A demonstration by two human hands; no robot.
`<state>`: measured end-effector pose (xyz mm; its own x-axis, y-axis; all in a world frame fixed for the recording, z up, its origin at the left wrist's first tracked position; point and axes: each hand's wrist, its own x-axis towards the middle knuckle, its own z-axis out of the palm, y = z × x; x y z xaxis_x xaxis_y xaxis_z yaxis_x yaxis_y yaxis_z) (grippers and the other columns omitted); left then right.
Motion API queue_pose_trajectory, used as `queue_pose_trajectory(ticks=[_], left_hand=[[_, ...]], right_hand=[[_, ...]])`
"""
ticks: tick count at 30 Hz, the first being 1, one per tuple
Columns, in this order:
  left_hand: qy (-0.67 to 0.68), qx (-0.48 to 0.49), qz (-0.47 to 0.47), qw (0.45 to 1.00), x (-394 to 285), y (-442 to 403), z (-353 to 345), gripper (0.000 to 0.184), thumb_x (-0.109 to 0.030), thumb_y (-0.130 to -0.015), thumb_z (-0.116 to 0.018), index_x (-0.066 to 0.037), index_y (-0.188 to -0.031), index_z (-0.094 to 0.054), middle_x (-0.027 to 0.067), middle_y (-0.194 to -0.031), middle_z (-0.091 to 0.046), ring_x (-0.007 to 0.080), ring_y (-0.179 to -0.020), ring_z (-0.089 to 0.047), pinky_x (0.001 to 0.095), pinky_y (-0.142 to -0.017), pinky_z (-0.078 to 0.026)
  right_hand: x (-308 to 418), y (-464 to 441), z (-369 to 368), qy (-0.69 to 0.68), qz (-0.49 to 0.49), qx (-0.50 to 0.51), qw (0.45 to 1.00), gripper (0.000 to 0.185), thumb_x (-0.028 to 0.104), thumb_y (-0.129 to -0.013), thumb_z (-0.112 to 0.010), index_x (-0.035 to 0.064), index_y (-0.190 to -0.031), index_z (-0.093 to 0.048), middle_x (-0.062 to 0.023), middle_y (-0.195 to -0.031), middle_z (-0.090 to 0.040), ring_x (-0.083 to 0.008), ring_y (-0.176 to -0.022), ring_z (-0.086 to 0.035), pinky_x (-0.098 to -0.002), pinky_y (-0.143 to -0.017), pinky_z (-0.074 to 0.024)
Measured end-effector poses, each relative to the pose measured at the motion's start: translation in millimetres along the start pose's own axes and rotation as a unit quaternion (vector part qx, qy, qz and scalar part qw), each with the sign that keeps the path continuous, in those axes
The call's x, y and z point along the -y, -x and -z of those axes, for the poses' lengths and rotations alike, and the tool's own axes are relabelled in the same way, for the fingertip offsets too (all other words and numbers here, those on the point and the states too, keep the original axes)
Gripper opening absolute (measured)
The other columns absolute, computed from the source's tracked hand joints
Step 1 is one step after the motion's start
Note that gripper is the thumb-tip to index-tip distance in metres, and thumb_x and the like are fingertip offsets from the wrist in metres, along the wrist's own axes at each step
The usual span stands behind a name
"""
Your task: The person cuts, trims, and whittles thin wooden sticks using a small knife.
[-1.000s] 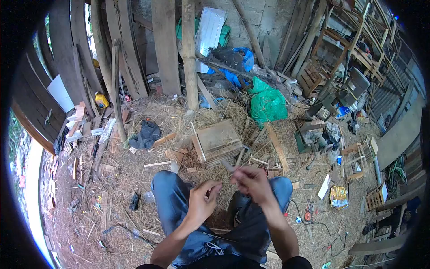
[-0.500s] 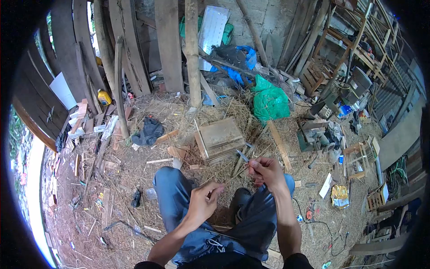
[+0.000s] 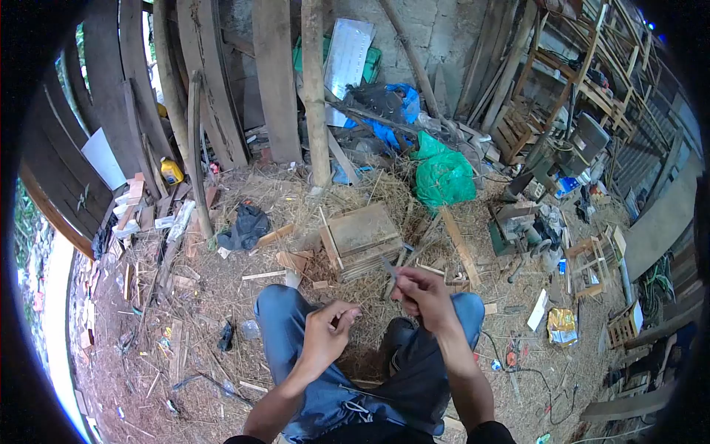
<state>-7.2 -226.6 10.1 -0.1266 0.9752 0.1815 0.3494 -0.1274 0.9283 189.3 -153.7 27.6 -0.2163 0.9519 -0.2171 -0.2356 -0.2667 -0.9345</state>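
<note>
My right hand [image 3: 425, 297] is closed around a knife [image 3: 388, 266]. Its short blade points up and to the left, and the fingers cover the handle. My left hand [image 3: 327, 329] is to the left and slightly lower, with thumb and fingers pinched together. Whatever those fingertips hold, if anything, is too small to make out against the straw. The two hands are apart, both above my bent knees in blue trousers [image 3: 283, 325]. Just beyond them on the ground sits a low wooden box or stack of boards [image 3: 362, 229].
Straw and wood scraps litter the ground. A black plastic bag [image 3: 245, 226] lies ahead to the left, a green sack [image 3: 444, 177] ahead to the right. A bench vise or similar machine [image 3: 518, 226] stands at right, near a gold packet [image 3: 562, 327]. A wooden post [image 3: 316, 96] rises ahead.
My right hand has moved slightly left and down with the knife, closer to my left hand. The left hand has shifted slightly left. The view has tilted a little.
</note>
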Motion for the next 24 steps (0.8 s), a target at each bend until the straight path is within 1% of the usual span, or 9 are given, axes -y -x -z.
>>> queue_pose_trajectory(ticks=[1,5,8,13,15,18,21,23,24], left_hand=[[0.005,-0.001,-0.010,1.000,-4,0,-1,0.006,-0.004,-0.084,-0.063,-0.001,-0.088,-0.066,0.0061,-0.067,-0.063,0.0063,-0.059,-0.053,0.0224,-0.055,-0.042],[0.012,0.008,-0.019,1.000,-6,5,2,0.006,-0.003,-0.085,-0.061,-0.001,-0.088,-0.066,0.0067,-0.068,-0.063,0.0078,-0.059,-0.054,0.0234,-0.056,-0.043],[0.019,0.012,-0.011,1.000,-7,7,7,0.005,-0.003,-0.085,-0.061,-0.001,-0.087,-0.065,0.0066,-0.068,-0.063,0.0079,-0.059,-0.054,0.0235,-0.055,-0.042],[0.000,0.021,0.002,1.000,3,9,6,0.006,-0.003,-0.084,-0.061,-0.001,-0.088,-0.065,0.0083,-0.069,-0.063,0.0093,-0.057,-0.053,0.0247,-0.053,-0.042],[0.007,0.017,-0.008,1.000,0,6,3,0.008,-0.002,-0.084,-0.061,-0.002,-0.091,-0.065,0.0101,-0.070,-0.063,0.0108,-0.055,-0.053,0.0257,-0.052,-0.041],[0.008,0.008,-0.016,1.000,-6,8,7,0.008,-0.002,-0.083,-0.061,-0.002,-0.090,-0.065,0.0102,-0.069,-0.062,0.0111,-0.054,-0.052,0.0260,-0.051,-0.041],[-0.004,0.023,-0.003,1.000,0,14,12,0.006,-0.005,-0.085,-0.062,0.000,-0.087,-0.065,0.0061,-0.065,-0.062,0.0077,-0.060,-0.055,0.0234,-0.055,-0.042],[-0.028,0.003,-0.008,1.000,14,15,19,0.008,-0.006,-0.085,-0.061,0.000,-0.088,-0.065,0.0057,-0.065,-0.061,0.0069,-0.060,-0.054,0.0233,-0.055,-0.042],[-0.024,0.009,0.018,1.000,12,15,25,0.009,-0.007,-0.086,-0.061,0.000,-0.088,-0.065,0.0038,-0.065,-0.060,0.0059,-0.061,-0.053,0.0225,-0.056,-0.041]], right_hand=[[-7,-2,-1,-0.033,-0.006,0.063,0.997,0.016,0.014,-0.090,-0.057,0.0010,-0.097,-0.062,-0.0006,-0.068,-0.058,-0.0041,-0.046,-0.039,-0.0194,-0.040,-0.0269],[-5,-13,18,-0.042,-0.003,0.071,0.997,0.016,0.014,-0.091,-0.056,0.0003,-0.097,-0.062,-0.0013,-0.069,-0.058,-0.0044,-0.046,-0.039,-0.0198,-0.040,-0.0266],[2,-18,29,-0.042,0.048,-0.003,0.998,0.017,0.013,-0.091,-0.054,-0.0022,-0.096,-0.062,-0.0024,-0.069,-0.057,-0.0043,-0.045,-0.037,-0.0198,-0.040,-0.0258],[5,-7,14,0.009,0.027,0.014,1.000,0.017,0.012,-0.091,-0.055,-0.0014,-0.099,-0.062,-0.0011,-0.070,-0.058,-0.0042,-0.045,-0.037,-0.0199,-0.040,-0.0260],[-4,-1,-1,-0.013,-0.005,0.080,0.997,0.017,0.013,-0.092,-0.054,-0.0010,-0.099,-0.062,-0.0008,-0.070,-0.058,-0.0040,-0.045,-0.037,-0.0198,-0.040,-0.0258],[-10,-11,17,0.017,0.002,0.055,0.998,0.018,0.014,-0.092,-0.053,-0.0011,-0.098,-0.061,-0.0005,-0.069,-0.057,-0.0043,-0.046,-0.038,-0.0195,-0.040,-0.0259],[3,-19,37,0.024,0.025,0.011,0.999,0.017,0.012,-0.092,-0.052,-0.0014,-0.094,-0.062,-0.0003,-0.068,-0.056,-0.0043,-0.045,-0.038,-0.0195,-0.039,-0.0258],[13,-24,55,-0.011,0.051,-0.088,0.995,0.016,0.010,-0.092,-0.052,-0.0016,-0.095,-0.062,-0.0005,-0.066,-0.056,-0.0041,-0.045,-0.037,-0.0197,-0.039,-0.0261],[19,-25,63,-0.010,0.052,-0.087,0.995,0.016,0.010,-0.092,-0.052,-0.0016,-0.095,-0.062,-0.0005,-0.066,-0.056,-0.0041,-0.045,-0.037,-0.0197,-0.039,-0.0261]])
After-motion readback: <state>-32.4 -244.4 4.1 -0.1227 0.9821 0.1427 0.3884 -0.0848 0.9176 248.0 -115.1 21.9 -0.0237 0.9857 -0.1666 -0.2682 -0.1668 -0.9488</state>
